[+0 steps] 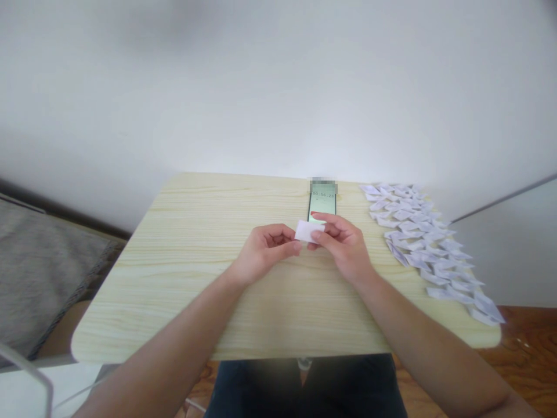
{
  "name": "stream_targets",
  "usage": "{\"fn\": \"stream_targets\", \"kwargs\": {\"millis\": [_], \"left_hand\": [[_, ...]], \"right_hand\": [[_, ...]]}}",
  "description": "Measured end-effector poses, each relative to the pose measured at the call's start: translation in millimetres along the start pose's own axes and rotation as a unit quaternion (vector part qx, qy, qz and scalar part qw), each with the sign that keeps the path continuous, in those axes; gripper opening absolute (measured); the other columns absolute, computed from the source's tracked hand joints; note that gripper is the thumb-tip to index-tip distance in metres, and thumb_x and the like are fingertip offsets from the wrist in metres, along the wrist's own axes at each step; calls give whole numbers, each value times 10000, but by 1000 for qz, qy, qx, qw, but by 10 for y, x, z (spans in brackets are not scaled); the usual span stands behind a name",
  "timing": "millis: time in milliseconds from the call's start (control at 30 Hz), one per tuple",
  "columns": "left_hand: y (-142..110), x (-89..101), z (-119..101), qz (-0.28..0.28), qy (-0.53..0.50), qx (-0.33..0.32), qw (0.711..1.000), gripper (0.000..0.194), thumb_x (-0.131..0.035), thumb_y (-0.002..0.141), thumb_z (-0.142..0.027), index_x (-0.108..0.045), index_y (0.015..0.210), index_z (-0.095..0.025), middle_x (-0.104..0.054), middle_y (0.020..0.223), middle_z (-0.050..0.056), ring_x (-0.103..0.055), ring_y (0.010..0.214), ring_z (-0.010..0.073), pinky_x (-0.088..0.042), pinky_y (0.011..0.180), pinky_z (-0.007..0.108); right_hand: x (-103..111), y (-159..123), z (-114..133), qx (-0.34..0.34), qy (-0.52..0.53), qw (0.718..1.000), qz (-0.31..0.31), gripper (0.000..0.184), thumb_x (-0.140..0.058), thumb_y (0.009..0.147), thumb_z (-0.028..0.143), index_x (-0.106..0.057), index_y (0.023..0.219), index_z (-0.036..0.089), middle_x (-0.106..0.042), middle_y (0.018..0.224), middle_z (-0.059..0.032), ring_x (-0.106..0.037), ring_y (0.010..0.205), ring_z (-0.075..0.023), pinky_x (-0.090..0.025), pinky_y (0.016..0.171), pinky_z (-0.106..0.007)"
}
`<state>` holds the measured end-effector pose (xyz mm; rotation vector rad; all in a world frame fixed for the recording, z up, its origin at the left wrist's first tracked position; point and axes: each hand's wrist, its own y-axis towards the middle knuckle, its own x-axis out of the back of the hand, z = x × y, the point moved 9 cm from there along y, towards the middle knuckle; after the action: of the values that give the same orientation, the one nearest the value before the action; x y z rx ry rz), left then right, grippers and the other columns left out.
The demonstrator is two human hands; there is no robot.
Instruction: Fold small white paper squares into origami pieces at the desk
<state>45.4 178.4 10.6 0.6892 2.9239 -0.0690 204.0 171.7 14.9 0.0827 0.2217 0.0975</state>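
Note:
A small folded piece of white paper (306,230) is held up over the middle of the table. My right hand (343,238) pinches its right side, with the thumb in front and the other fingers above and behind. At the paper's left edge is my left hand (270,247), its fingers curled and its thumb just below the lower left corner. How firmly the left fingertips grip that edge is hard to see. Just beyond the paper lies a phone (322,203) with a lit green screen showing a running time, its lower end partly covered by my right hand.
Many folded white paper pieces (409,217), shaped like little boats, line the right side of the light wooden table (195,215). A white wall (270,87) rises behind the table. To the left is a grey cloth surface (47,261); wooden floor (531,337) shows at lower right.

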Motion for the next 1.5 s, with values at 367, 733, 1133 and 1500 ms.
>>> {"fn": "stream_targets", "kwargs": {"millis": [367,733,1133,1500], "left_hand": [[-28,163,-29,-89,86,-55,991,183,-782,856,-337,-729,896,-167,-720,859,49,-652,797,170,-495,735,294],[-43,124,-61,-73,116,-51,989,183,-724,904,-357,-726,918,-174,-710,866,38,-625,808,161,-481,747,290],[-42,93,-55,-64,146,-38,987,190,-701,904,-363,-712,905,-173,-678,824,30,-593,788,169,-452,728,283],[-26,65,-50,-44,136,-39,989,166,-698,901,-332,-702,862,-171,-657,800,21,-563,765,156,-433,714,279]], "right_hand": [[-120,-37,-143,-67,-22,997,44,284,-870,780,320,-637,895,205,-774,823,-7,-761,698,-170,-607,671,-284],[-157,-39,-116,-50,-45,996,66,234,-809,844,378,-711,981,215,-776,890,-26,-724,778,-168,-580,708,-295],[-108,-37,-43,-34,-133,990,35,216,-753,881,441,-749,862,226,-727,762,-11,-624,678,-157,-489,616,-280],[-96,-33,-37,-31,-113,992,47,176,-776,858,382,-751,775,228,-721,732,-2,-628,683,-160,-489,649,-289]]}}
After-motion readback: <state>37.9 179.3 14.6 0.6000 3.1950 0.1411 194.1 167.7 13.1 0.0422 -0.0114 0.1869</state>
